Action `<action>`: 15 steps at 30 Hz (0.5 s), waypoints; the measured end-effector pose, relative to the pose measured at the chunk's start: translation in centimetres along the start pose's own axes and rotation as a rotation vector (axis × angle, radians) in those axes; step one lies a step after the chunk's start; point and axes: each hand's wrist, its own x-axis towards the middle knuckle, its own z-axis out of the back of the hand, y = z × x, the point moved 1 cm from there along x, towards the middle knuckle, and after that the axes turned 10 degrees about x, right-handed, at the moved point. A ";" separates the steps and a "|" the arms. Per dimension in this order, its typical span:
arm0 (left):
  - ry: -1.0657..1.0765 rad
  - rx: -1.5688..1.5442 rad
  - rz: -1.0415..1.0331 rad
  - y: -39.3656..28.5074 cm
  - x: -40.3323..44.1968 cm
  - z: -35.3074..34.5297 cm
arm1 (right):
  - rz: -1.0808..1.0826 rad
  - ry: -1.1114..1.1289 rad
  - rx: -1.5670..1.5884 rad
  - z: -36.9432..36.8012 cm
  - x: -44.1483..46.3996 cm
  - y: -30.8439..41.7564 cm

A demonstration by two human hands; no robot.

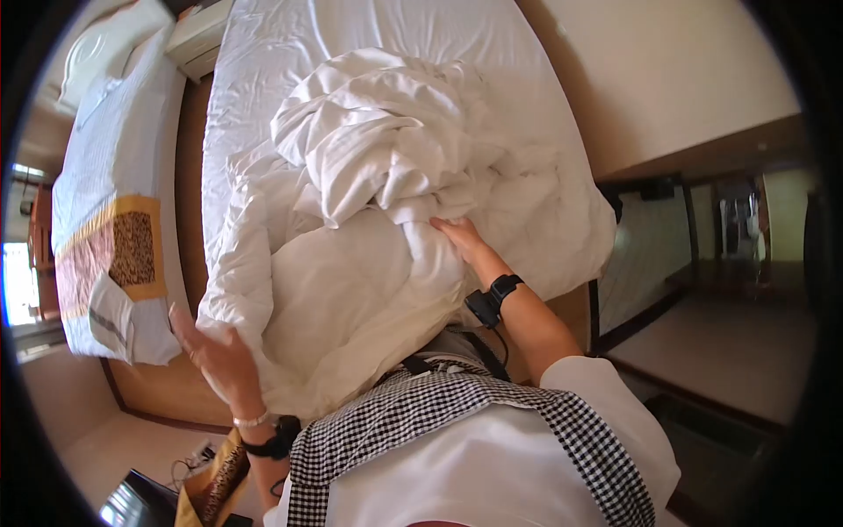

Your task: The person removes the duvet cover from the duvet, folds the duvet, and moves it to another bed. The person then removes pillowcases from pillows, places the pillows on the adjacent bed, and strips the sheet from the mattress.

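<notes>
A rumpled white duvet covers the near part of the bed, with a heap of bunched white cover fabric on top of it. My right hand is at the near edge of that heap, gripping a fold of the white fabric; its fingertips are partly hidden. To the left of the duvet, my left hand is raised in the air, fingers apart and holding nothing. It is slightly blurred and close to the duvet's left corner.
A white sheet lies over the far end of the bed. On the left stands a second bed with a patterned gold runner and a folded white cloth. A wall borders the right, beside a doorway.
</notes>
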 end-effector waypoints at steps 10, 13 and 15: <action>0.357 -0.379 -1.004 -25.2 2.0 -11.6 | 0.847 0.110 -0.376 -4.1 -18.2 10.9; 0.436 -0.472 -1.166 -28.3 2.4 -10.2 | 0.760 0.003 -0.286 0.0 -21.2 11.4; 0.561 -0.489 -1.190 -29.8 2.8 -8.2 | 0.687 -0.049 -0.139 1.7 -23.5 11.4</action>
